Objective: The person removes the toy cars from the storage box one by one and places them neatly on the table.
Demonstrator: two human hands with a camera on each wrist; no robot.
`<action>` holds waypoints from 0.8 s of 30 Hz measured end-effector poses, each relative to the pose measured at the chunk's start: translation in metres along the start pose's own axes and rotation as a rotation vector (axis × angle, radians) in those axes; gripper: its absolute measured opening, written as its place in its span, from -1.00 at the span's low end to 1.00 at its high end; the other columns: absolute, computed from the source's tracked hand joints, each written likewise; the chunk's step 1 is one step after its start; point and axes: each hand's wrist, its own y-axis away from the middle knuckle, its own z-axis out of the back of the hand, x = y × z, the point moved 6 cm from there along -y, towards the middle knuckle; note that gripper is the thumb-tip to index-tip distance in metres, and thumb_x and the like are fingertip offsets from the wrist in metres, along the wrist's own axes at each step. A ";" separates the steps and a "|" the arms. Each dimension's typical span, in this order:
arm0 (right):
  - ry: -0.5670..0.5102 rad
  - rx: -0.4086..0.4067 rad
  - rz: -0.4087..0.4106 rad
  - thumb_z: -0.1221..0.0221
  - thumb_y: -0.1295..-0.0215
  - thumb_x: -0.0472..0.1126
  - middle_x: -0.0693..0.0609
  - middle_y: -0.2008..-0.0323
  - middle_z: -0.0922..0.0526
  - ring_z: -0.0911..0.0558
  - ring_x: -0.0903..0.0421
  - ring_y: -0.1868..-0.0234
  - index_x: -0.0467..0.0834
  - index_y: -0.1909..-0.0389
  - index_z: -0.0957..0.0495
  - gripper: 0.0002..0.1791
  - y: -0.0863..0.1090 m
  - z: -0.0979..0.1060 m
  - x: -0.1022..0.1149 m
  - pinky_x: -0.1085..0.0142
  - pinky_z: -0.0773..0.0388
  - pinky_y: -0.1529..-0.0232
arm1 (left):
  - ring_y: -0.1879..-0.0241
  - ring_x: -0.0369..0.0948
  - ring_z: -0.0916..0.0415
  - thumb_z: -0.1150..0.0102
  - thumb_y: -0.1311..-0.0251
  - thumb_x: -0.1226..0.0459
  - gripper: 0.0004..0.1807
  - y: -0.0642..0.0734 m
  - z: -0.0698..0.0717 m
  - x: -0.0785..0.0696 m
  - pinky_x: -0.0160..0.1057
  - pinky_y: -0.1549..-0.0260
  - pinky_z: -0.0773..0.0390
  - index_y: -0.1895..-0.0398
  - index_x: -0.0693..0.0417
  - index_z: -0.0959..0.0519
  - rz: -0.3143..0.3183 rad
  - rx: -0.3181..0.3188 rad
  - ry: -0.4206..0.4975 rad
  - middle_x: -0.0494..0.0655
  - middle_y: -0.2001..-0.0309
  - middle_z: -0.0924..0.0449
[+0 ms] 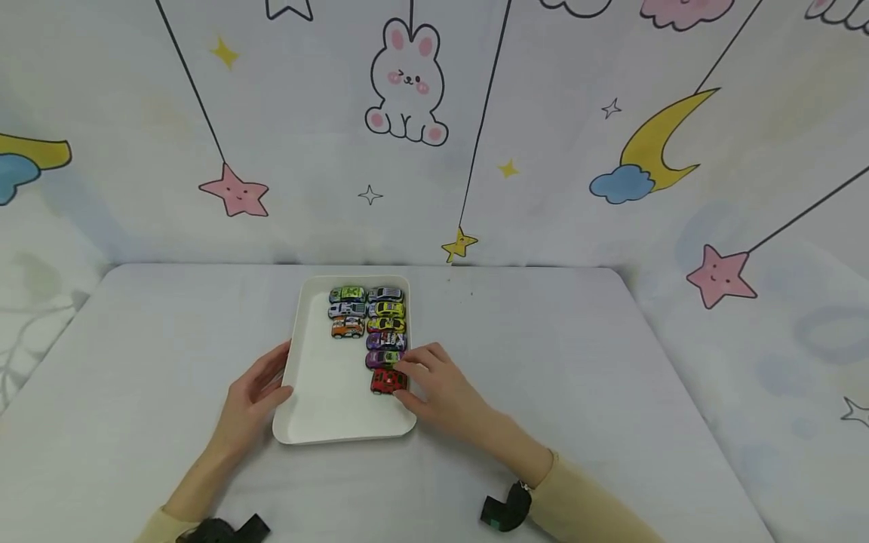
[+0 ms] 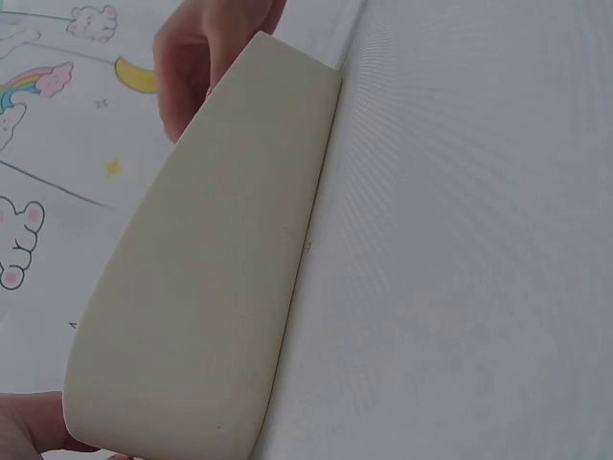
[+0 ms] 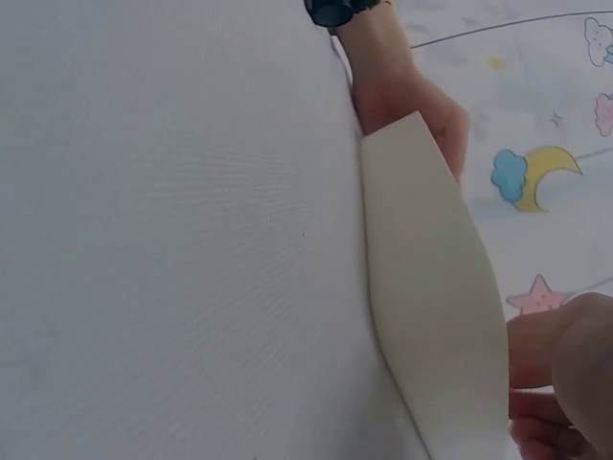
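A white tray lies on the table with several small toy cars in it. My left hand holds the tray's left side, thumb at the rim. In the left wrist view its fingers show at the tray's edge. My right hand reaches over the right rim and pinches a red toy car between thumb and forefinger. That car is at the near end of the right-hand column, just below a purple and green car. From the right wrist, the tray wall hides the cars.
Above the purple and green car come more cars, among them a yellow one. A shorter column to the left ends with an orange car. The white-covered table meets a printed backdrop at the back.
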 end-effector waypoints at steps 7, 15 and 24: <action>0.142 0.113 -0.067 -0.37 -0.23 -0.08 0.09 0.09 -0.62 -0.40 0.12 0.11 -0.07 0.06 -0.69 -0.71 -0.007 -0.009 0.005 0.24 -0.38 0.10 | -0.31 -0.46 -0.38 -0.08 -0.27 0.59 -0.37 0.001 -0.001 0.000 -0.59 -0.17 -0.40 -0.42 0.43 -0.23 -0.003 -0.003 -0.007 0.23 -0.41 -0.33; 0.131 0.150 -0.162 -0.41 -0.18 -0.13 0.06 0.11 -0.62 -0.45 0.10 0.12 -0.11 0.08 -0.68 -0.70 -0.010 -0.012 0.007 0.19 -0.46 0.06 | -0.30 -0.49 -0.37 -0.08 -0.27 0.59 -0.37 0.000 -0.002 0.000 -0.59 -0.16 -0.40 -0.42 0.43 -0.24 -0.001 -0.003 -0.032 0.40 -0.39 -0.28; 0.104 0.157 -0.166 -0.42 -0.16 -0.15 0.06 0.15 -0.63 -0.47 0.12 0.15 -0.12 0.13 -0.68 -0.73 -0.009 -0.017 0.008 0.24 -0.49 0.07 | -0.30 -0.48 -0.37 -0.07 -0.27 0.59 -0.37 0.000 -0.001 -0.002 -0.59 -0.16 -0.40 -0.43 0.42 -0.23 -0.001 -0.003 -0.033 0.32 -0.41 -0.30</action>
